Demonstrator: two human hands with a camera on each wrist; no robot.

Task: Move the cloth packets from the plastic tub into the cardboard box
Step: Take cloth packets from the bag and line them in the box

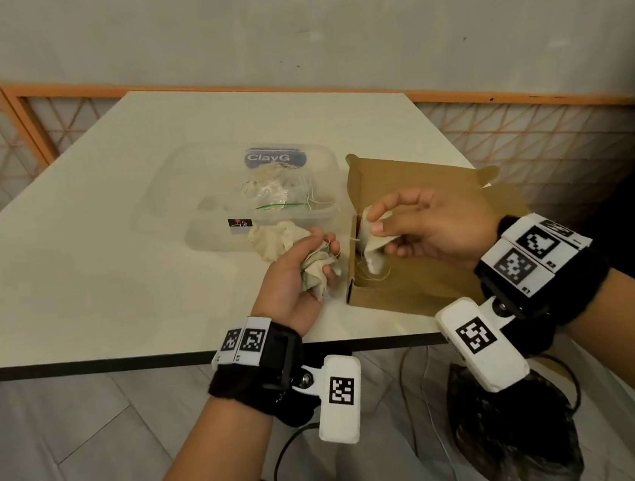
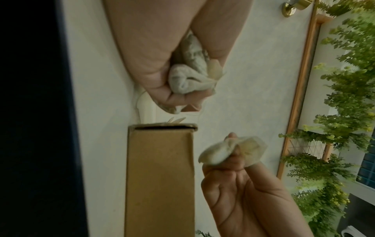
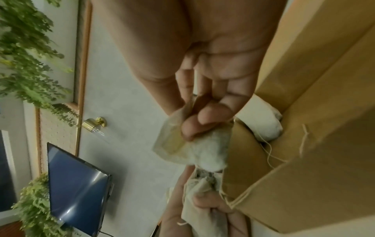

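Right hand [image 1: 421, 224] grip pinches a packet [image 1: 370, 234] right over the box [image 1: 412, 285] near-left corner, so it's nearer; left hand [image 1: 292, 278] grip is clamped on a bunch [image 1: 315, 270] just left of the box.

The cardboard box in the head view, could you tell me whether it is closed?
No, the cardboard box stands open, its lid folded back, and the right hand holds a cloth packet over it.

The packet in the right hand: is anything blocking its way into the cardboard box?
Nothing visible does. The right hand pinches the packet at the open cardboard box, flaps folded back. One packet in the box leaves room.
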